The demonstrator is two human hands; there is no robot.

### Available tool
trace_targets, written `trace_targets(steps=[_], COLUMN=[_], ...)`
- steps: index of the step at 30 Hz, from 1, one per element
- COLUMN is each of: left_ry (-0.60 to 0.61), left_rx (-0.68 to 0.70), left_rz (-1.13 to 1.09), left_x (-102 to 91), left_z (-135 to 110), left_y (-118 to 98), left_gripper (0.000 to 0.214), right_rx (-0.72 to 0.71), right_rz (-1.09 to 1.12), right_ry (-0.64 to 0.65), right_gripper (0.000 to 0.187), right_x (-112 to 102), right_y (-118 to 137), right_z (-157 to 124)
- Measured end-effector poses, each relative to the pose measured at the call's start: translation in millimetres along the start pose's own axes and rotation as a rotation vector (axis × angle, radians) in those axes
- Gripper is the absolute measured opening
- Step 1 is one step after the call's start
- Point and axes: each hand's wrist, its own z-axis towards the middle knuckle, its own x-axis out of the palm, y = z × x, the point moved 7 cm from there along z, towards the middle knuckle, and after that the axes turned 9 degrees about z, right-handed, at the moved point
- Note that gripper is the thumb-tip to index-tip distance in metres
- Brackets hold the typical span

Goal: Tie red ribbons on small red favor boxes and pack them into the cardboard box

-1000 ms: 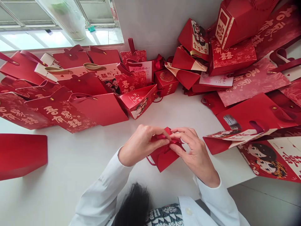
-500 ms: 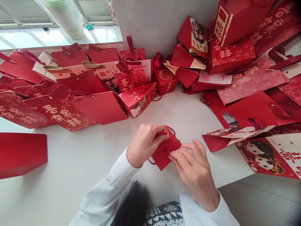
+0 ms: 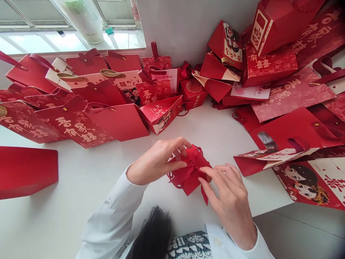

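Observation:
A small red gift box (image 3: 188,185) sits on the white table in front of me, tied on top with a red ribbon bow (image 3: 192,166). One ribbon tail hangs down its near right side. At the left of the box, my left hand (image 3: 157,160) is open, thumb and curved fingers apart over the ribbon loops. My right hand (image 3: 229,192) is on the other side, index fingertip at the bow and thumb a little below it, with a gap between them. Thin red cord shows at the box's edges.
Red paper gift bags (image 3: 118,122) stand in rows along the wall at left. More bags and boxes (image 3: 272,64) are piled at right, reaching the table edge. A large red box (image 3: 28,172) stands at far left. A cup in a plastic bag (image 3: 86,25) is on the windowsill.
My left hand has loosened its pinch and shifted left, its fingers spreading. The bow and a hanging ribbon tail now show. My right hand's fingers have parted slightly. The view has shifted a little.

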Motion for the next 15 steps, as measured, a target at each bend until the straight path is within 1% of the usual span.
trace_targets(steps=[2, 4, 7, 9, 11, 12, 15], left_ry=[0.001, -0.008, -0.003, 0.005, 0.004, 0.003, 0.0], left_rx=[0.0, 0.009, 0.028, 0.029, 0.015, 0.003, -0.034], left_rz=[0.032, 0.031, -0.005, -0.027, -0.048, -0.059, -0.092], left_x=[3.1, 5.4, 7.6, 8.0, 7.7, 7.7, 8.5], left_z=[-0.4, -0.7, -0.3, 1.2, 3.4, 4.6, 7.3], left_y=[-3.7, -8.3, -13.4, -14.2, -12.9, -11.8, -8.2], left_gripper=[0.026, 0.025, 0.026, 0.03, 0.033, 0.034, 0.035], right_rx=[0.073, 0.198, 0.422, 0.534, 0.585, 0.585, 0.538], right_rz=[0.044, 0.135, 0.333, 0.431, 0.457, 0.444, 0.336], right_ry=[-0.021, -0.031, 0.006, 0.049, 0.078, 0.089, 0.11], right_gripper=[0.017, 0.018, 0.021, 0.021, 0.02, 0.019, 0.018], right_x=[0.4, 0.8, 4.0, 5.7, 4.8, 3.7, -0.4], right_y=[-1.8, -7.8, -20.2, -25.2, -26.0, -24.8, -18.3], right_z=[-0.4, -1.6, -6.1, -9.5, -11.5, -11.6, -10.6])
